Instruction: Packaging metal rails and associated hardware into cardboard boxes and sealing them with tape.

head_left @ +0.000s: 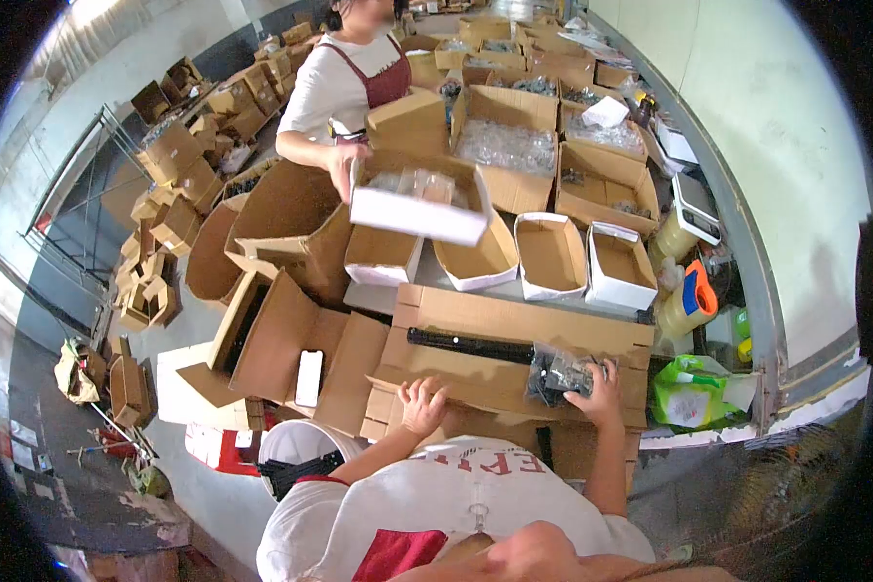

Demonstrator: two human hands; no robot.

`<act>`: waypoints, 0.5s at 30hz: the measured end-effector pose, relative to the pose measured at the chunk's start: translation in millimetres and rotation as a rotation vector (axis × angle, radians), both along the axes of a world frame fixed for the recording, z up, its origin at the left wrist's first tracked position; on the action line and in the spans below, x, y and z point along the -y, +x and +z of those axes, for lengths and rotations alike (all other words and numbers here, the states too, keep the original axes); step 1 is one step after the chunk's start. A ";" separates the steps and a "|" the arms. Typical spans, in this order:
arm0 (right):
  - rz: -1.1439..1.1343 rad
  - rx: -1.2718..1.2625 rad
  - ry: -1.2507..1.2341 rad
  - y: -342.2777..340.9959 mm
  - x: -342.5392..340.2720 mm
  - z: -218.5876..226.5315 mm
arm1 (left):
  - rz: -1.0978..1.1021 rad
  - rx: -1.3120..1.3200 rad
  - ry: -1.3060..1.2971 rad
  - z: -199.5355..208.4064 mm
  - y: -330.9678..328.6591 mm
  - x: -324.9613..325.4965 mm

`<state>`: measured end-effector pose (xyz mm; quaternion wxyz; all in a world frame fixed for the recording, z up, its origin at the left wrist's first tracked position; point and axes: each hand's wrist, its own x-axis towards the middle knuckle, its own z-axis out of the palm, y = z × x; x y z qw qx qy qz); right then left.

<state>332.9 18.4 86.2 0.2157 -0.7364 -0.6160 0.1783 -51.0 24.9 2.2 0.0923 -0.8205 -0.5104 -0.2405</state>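
The right hand (599, 390) is partly closed on the right side of a clear bag (543, 386) of dark parts, thumb and fingers gripping its edge. The left hand (423, 405) has hold of nothing that shows; its fingers are loosely curled and rest on the near flap of the long carton (592, 339). The bag sits at the carton's right half, over the right end of the black rods (466, 343); whether it bears its own weight there, I cannot tell. So far, it seems, the rods are in place and the bag has reached them but is not yet let go; the flaps are open, so closing looks undone. Left of the carton, a phone (308, 378) lies on an open box (276, 339), and a white bucket (283, 438) below holds more black pieces (301, 472). Beyond the carton stand small white-sided boxes (551, 254), and across from them a co-worker (388, 78) holds a blurred white tray (417, 215) with clear packets in it.
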 end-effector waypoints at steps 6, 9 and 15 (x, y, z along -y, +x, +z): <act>0.034 -0.004 -0.082 3.6 -1.5 -2.3 | -0.032 0.086 0.158 -22.2 -5.2 5.7; 0.044 -0.002 -0.114 1.6 -7.2 -3.1 | -0.034 0.092 0.190 -25.0 -7.0 7.8; 0.005 0.064 -0.136 1.1 -10.8 -14.6 | -0.129 0.112 0.220 -27.8 -14.8 20.5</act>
